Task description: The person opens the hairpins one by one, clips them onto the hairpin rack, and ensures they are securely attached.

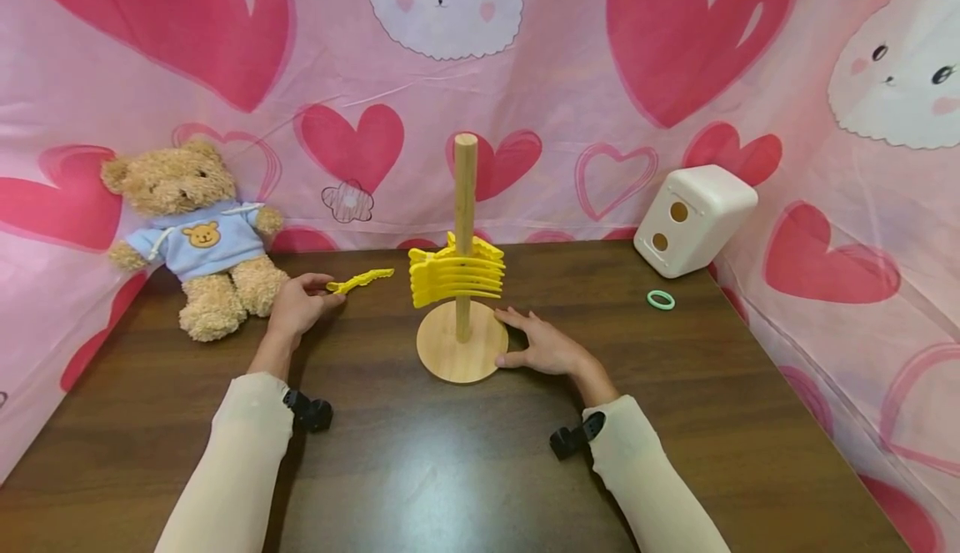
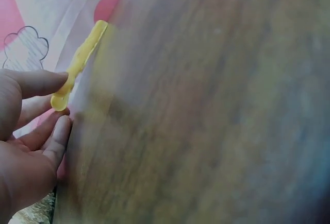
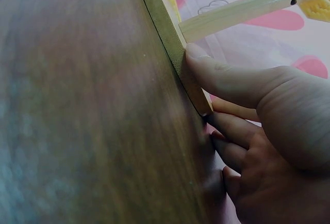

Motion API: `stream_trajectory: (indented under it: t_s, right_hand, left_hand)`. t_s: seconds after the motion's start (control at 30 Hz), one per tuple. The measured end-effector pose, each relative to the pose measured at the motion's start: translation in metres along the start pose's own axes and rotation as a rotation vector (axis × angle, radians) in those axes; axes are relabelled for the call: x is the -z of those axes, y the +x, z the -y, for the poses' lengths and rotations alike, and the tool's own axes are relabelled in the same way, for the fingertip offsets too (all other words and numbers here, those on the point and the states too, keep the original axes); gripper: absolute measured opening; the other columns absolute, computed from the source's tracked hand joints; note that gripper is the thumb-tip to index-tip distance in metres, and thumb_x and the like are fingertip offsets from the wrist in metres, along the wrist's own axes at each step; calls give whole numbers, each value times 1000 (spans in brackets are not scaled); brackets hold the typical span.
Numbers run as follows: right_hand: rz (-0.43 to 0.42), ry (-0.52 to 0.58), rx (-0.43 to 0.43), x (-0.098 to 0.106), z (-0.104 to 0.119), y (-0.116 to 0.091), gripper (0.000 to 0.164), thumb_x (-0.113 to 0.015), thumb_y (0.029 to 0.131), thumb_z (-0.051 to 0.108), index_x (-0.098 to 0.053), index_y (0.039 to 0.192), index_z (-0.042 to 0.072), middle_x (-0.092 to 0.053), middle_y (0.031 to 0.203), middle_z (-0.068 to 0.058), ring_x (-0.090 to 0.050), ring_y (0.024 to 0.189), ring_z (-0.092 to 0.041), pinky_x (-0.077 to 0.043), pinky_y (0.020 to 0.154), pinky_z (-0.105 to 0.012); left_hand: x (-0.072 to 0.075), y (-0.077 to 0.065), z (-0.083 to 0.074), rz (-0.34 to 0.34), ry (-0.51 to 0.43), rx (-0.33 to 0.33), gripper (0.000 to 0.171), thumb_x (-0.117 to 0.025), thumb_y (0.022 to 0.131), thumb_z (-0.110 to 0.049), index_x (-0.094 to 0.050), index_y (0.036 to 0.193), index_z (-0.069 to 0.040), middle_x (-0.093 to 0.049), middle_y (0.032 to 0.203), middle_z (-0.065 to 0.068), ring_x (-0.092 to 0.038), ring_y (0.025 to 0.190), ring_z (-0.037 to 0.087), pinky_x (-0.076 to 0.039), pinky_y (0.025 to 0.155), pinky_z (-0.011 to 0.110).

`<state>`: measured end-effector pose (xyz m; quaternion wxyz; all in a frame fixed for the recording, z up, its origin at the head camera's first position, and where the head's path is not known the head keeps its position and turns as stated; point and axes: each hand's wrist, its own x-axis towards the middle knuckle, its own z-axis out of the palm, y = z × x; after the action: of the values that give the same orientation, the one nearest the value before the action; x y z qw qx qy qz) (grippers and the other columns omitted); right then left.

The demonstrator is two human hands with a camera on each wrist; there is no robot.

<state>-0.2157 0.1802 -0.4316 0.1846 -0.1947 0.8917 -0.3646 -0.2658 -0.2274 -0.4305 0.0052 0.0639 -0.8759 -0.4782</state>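
In the head view my left hand [image 1: 298, 307] is at the left, near the teddy bear, pinching one end of a thin, bumpy yellow plastic piece [image 1: 363, 279]. The left wrist view shows that same yellow piece [image 2: 85, 54] slanting away from the fingertips, close over the table. At the centre stands a wooden stand [image 1: 462, 361], an upright post on a round base. Several similar yellow pieces [image 1: 457, 273] are stacked around its post. My right hand [image 1: 551, 346] holds the base's right edge, its thumb [image 3: 227, 77] on the rim and the other fingers further round.
A teddy bear [image 1: 198, 236] in a blue hoodie sits at the back left. Towards the back right are a white box [image 1: 693, 219] with two round holes and a small green ring [image 1: 661, 299]. Behind the brown table [image 1: 420, 486] hangs a pink heart-patterned cloth [image 1: 562, 61].
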Motion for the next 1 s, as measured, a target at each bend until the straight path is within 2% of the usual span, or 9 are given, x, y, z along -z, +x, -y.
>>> stream_trajectory:
  t_s: [0.1,0.2,0.33,0.5,0.87,1.0]
  right_hand:
    - [2,4,-7,-1,-1,0,83,-79,90,34,-37,158,12,-23,164,-18,-10,151,-45,-11,120,-62]
    - [2,9,-12,-2,0,0,83,-79,90,34,-37,158,13,-23,165,-17,-9,151,-45,-10,119,-63]
    - [-2,9,-12,-2,0,-1,83,-79,90,33,-37,158,12,-23,165,-17,-8,151,-45,-10,120,-62]
    - [-3,1,-11,-1,1,-2,83,-79,90,32,-37,158,11,-23,164,-18,-9,151,-46,-10,119,-63]
    - [-3,8,-17,-1,1,0,83,-79,90,33,-37,158,12,-23,165,-17,-8,151,-45,-10,120,-63]
    - [-2,12,-18,0,2,-1,83,-79,89,33,-37,158,13,-23,165,-17,-8,152,-44,-9,120,-62]
  left_hand:
    - [0,-2,-1,-1,-14,5,53,-74,93,-20,-57,137,5,-61,128,26,-56,110,33,-46,83,27]
    - [-1,-4,-2,-20,-34,5,53,-73,94,-22,-58,137,5,-61,128,25,-56,108,29,-46,81,23]
    - [-2,-5,-4,-59,-112,12,52,-72,96,-21,-58,138,4,-62,127,23,-57,102,17,-46,75,14]
    - [-2,-8,-9,-100,-161,2,50,-73,95,-19,-59,137,4,-63,124,22,-56,93,6,-47,72,11]
    - [0,-14,-21,-115,-177,-38,51,-73,95,-23,-60,137,2,-63,125,20,-57,100,9,-47,77,13]
    - [1,-17,-26,-130,-194,-71,50,-74,94,-22,-61,136,2,-63,125,21,-57,99,6,-47,81,13]
